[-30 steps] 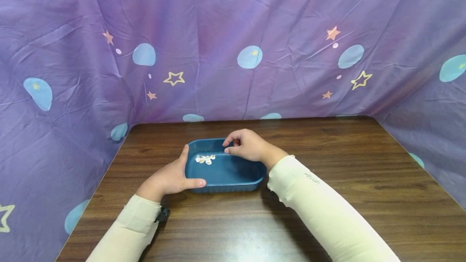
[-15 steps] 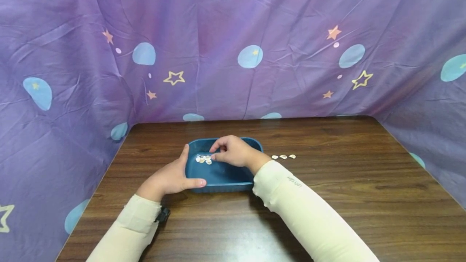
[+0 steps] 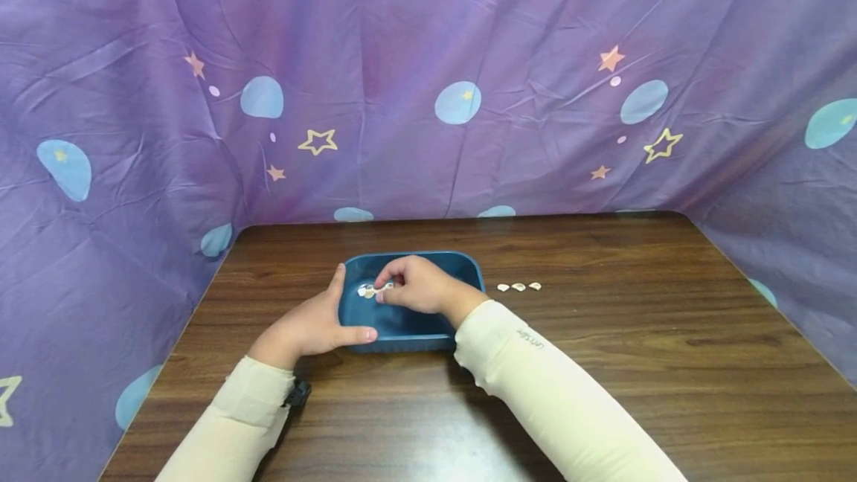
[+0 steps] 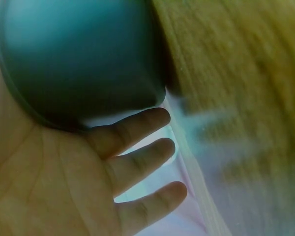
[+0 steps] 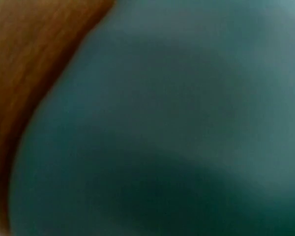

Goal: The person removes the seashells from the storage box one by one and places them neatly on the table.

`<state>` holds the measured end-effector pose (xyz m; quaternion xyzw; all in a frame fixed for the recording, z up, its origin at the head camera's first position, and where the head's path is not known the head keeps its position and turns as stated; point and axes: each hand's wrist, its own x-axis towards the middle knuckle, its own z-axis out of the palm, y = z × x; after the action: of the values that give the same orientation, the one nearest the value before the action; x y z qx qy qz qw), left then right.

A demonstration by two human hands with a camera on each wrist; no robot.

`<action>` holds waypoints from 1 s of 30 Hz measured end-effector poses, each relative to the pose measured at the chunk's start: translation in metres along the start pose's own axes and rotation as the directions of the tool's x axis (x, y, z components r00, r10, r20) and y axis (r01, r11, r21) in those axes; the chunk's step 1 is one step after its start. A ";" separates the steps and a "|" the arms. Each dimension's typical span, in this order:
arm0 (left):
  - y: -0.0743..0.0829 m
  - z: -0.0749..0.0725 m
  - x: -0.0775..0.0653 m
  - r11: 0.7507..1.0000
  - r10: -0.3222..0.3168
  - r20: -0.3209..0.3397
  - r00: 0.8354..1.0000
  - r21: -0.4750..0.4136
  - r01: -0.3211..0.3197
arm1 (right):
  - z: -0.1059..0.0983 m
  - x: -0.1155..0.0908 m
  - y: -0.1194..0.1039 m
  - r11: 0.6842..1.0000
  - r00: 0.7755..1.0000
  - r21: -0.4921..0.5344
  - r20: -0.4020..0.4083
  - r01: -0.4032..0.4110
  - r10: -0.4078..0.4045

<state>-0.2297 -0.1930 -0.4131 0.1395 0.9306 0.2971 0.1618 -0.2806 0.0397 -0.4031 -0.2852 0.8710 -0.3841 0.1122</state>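
Observation:
A blue rectangular plastic basin (image 3: 402, 342) with rounded corners sits on the table. My left hand (image 3: 315, 327) braces its left end, thumb along the near rim and a finger at the far corner. In the left wrist view, straight, spread fingers (image 4: 147, 164) show beside the basin's wall (image 4: 83, 59). Small white pieces like seashells (image 3: 364, 291) lie clustered on the basin floor. My right hand (image 3: 422, 285) reaches in over them, fingers bent, thumb and index fingertips close together right at the cluster. I cannot tell whether a shell is pinched there; the fingers partly hide the pile.
Three similar shells (image 3: 518, 287) lie in a row on the wooden table (image 3: 636, 318), just right of the basin. A purple curtain (image 3: 402, 80) with stars and blue shapes hangs behind and at both sides. The right wrist view shows mostly blurred blue-green basin (image 5: 162, 123).
My right hand has moved left and down inside the basin to the shell cluster, uncovering the three-shell row on the table. My left hand stays at the basin's end.

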 end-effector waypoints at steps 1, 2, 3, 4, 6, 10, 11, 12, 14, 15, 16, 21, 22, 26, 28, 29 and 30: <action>0.000 0.000 0.000 1.000 0.004 0.003 1.000 0.005 -0.004 | 0.001 0.000 0.000 1.000 1.000 0.003 0.003 0.002 -0.002; 0.000 0.000 0.000 1.000 0.003 0.005 1.000 0.004 -0.003 | 0.002 0.000 0.000 1.000 1.000 0.004 0.007 0.002 -0.002; 0.000 0.000 0.000 1.000 0.001 0.008 1.000 0.004 -0.001 | 0.003 0.001 0.000 1.000 1.000 0.003 0.009 0.002 -0.002; 0.001 0.000 0.000 1.000 -0.003 0.011 1.000 0.007 0.003 | 0.004 0.001 0.001 1.000 1.000 -0.002 0.011 -0.002 0.002; 0.001 -0.001 -0.001 1.000 -0.007 0.013 1.000 0.015 0.007 | 0.005 0.002 0.001 1.000 1.000 -0.013 0.016 -0.022 0.023; 0.002 -0.002 -0.002 1.000 -0.017 0.011 1.000 0.019 0.016 | 0.006 0.004 0.003 0.996 0.997 -0.053 0.027 -0.068 0.069; 0.002 -0.002 -0.002 1.000 -0.016 0.010 1.000 0.019 0.016 | 0.006 0.004 0.005 0.995 0.996 -0.060 0.031 -0.077 0.079; 0.002 -0.002 -0.002 1.000 -0.016 0.010 1.000 0.018 0.016 | 0.007 0.005 0.006 0.994 0.996 -0.068 0.034 -0.085 0.088; 0.002 -0.002 -0.002 1.000 -0.019 0.011 1.000 0.016 0.018 | 0.009 0.006 0.009 0.991 0.994 -0.089 0.042 -0.099 0.103; 0.001 -0.002 -0.002 1.000 -0.020 0.011 1.000 0.017 0.020 | 0.010 0.006 0.010 0.989 0.993 -0.100 0.045 -0.105 0.110; 0.001 -0.002 -0.002 1.000 -0.022 0.012 1.000 0.018 0.021 | 0.011 0.007 0.011 0.987 0.992 -0.112 0.048 -0.113 0.119; 0.002 -0.002 -0.003 0.999 -0.026 0.015 1.000 0.022 0.026 | 0.015 0.008 0.013 0.976 0.988 -0.174 0.055 -0.134 0.145; 0.002 -0.002 -0.003 0.999 -0.024 0.015 1.000 0.024 0.024 | 0.015 0.008 0.013 0.973 0.987 -0.183 0.058 -0.138 0.151; 0.003 -0.002 -0.003 1.000 -0.012 0.015 1.000 0.028 0.011 | 0.015 0.007 0.011 0.966 0.982 -0.207 0.075 -0.157 0.175; 0.003 -0.002 -0.003 0.999 -0.010 0.013 1.000 0.033 0.010 | 0.015 0.006 0.010 0.964 0.979 -0.209 0.080 -0.166 0.187; 0.003 -0.002 -0.003 0.999 -0.012 0.012 1.000 0.035 0.012 | 0.014 0.006 0.010 0.963 0.978 -0.209 0.084 -0.170 0.191; 0.003 -0.002 -0.003 0.999 -0.013 0.012 1.000 0.038 0.013 | 0.014 0.006 0.010 0.963 0.977 -0.208 0.086 -0.173 0.194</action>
<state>-0.2278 -0.1926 -0.4088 0.1383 0.9360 0.2774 0.1666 -0.2833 0.0329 -0.4199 -0.2326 0.9206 -0.2674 0.1640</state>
